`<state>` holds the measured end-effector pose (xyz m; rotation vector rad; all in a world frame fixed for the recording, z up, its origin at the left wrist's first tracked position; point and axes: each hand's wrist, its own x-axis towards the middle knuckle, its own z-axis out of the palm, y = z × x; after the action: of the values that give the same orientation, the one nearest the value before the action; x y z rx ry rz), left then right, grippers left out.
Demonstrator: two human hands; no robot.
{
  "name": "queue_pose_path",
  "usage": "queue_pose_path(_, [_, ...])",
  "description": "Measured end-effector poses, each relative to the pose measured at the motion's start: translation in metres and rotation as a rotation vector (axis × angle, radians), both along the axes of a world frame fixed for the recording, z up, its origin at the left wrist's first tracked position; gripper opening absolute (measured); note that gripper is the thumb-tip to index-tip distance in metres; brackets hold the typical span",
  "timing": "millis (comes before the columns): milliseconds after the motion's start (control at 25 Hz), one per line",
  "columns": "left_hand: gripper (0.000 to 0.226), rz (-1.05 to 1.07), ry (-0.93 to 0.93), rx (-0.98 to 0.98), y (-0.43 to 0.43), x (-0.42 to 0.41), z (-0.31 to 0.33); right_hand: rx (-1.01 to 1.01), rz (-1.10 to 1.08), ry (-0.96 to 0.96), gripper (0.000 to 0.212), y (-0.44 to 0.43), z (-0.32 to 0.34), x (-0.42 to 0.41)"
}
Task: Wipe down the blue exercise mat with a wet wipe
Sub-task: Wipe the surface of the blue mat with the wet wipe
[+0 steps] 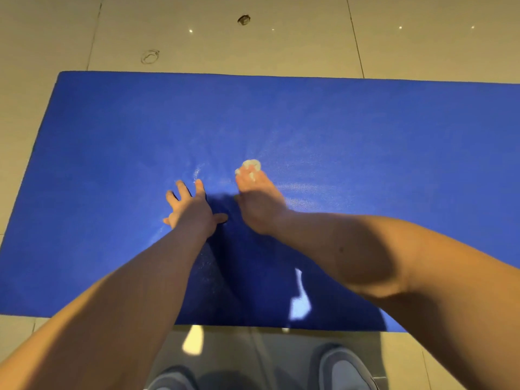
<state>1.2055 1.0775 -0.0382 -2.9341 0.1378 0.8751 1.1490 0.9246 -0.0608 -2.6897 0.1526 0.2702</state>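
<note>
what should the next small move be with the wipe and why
Probably sweep the wipe sideways to the right across the mat. The right hand pinches it bunched against the mat's middle, where a wet sheen already shows, while the mat further right looks dull. The left hand presses flat, steadying the mat.

One head-worn wide-angle view, facing forward and steeply down, near above mat [118, 153], floor [281, 46] beyond.
</note>
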Motion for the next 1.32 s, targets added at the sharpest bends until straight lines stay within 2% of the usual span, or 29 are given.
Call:
queue_pose_path(80, [0.114,0.0,0.005,0.014,0.0,0.001,0.002,-0.018,0.157,0.026,0.042,0.011,-0.002,-0.004])
queue_pose_path(200, [0.114,-0.011,0.007,0.039,0.001,0.0,0.005,-0.116,0.203,0.028,0.058,-0.014,-0.009,-0.004])
queue_pose_path(400, [0.108,-0.016,0.026,0.025,0.008,-0.009,0.015,-0.297,0.01,0.162,0.061,-0.081,-0.002,-0.019])
queue_pose_path(560, [0.107,0.002,0.063,0.047,0.024,-0.037,0.024,-0.396,-0.083,0.23,0.064,-0.049,-0.003,-0.012])
queue_pose_path(640, [0.107,0.012,0.058,0.039,0.034,-0.053,0.022,-0.363,-0.023,0.192,0.063,-0.011,-0.004,-0.015])
queue_pose_path(760, [0.105,0.01,0.049,-0.003,0.042,-0.065,0.02,-0.182,0.154,0.135,0.055,0.036,-0.011,-0.031])
queue_pose_path(880, [0.105,-0.001,0.043,0.009,0.044,-0.066,0.019,-0.158,0.191,0.13,0.056,0.041,-0.014,-0.043])
queue_pose_path(1000, [0.105,-0.012,0.031,0.02,0.044,-0.068,0.017,-0.207,0.124,0.117,0.062,0.009,-0.011,-0.053])
queue_pose_path(1160, [0.1,0.005,0.028,-0.02,0.048,-0.076,0.018,-0.245,-0.101,0.143,0.068,-0.038,-0.008,-0.072])
queue_pose_path(1320, [0.102,0.036,0.041,-0.068,0.064,-0.093,0.012,-0.225,-0.217,0.195,0.07,-0.023,-0.005,-0.07])
